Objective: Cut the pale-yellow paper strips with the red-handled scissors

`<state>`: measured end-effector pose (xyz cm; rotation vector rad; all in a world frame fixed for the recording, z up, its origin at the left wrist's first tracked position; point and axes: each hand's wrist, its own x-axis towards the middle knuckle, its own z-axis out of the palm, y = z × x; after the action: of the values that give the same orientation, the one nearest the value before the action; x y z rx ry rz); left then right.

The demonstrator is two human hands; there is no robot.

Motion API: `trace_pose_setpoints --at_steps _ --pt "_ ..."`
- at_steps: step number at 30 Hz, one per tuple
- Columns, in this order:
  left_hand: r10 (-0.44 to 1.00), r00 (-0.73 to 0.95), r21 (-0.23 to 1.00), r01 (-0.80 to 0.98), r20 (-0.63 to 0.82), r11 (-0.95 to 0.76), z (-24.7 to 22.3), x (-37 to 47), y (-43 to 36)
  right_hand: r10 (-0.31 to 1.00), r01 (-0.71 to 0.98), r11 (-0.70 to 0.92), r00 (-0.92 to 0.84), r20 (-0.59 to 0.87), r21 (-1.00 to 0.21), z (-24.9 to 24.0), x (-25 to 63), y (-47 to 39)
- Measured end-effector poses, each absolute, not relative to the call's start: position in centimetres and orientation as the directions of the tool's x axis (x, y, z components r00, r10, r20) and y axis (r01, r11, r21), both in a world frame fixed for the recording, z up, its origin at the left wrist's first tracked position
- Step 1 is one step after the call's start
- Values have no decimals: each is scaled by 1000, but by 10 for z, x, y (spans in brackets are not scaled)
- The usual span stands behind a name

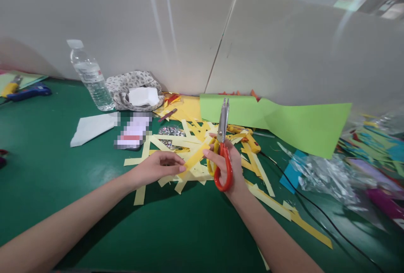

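Observation:
A yellow paper strip stretches between my two hands above the green table. My left hand pinches its near end between thumb and fingertips. In my right hand hangs a pair of scissors with one red and one yellow handle loop, blades pointing away and nearly closed. The right thumb also presses on the strip's far end. Beneath both hands lies a loose pile of pale and deeper yellow paper strips. A clear bag of small shiny pieces is partly covered by them.
Behind the pile stands a bent green sheet. A yellow glue gun with a black cord lies at right, near crumpled clear plastic. Left are a phone, white paper, a water bottle and a patterned cloth bag.

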<state>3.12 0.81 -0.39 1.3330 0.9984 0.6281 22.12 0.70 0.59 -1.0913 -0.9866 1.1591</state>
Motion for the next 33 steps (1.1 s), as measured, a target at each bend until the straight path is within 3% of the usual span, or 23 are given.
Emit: trace_pose_setpoints --at_steps 9,25,33 --pt "822 529 974 186 -209 128 -5 30 8 989 -217 77 141 47 -973 7 222 5" --pt "791 542 958 177 -286 225 0 31 5 982 -205 103 175 67 -973 7 220 5" --pt "845 438 941 10 -307 337 -4 36 4 998 -54 65 -9 66 -996 6 214 -1"
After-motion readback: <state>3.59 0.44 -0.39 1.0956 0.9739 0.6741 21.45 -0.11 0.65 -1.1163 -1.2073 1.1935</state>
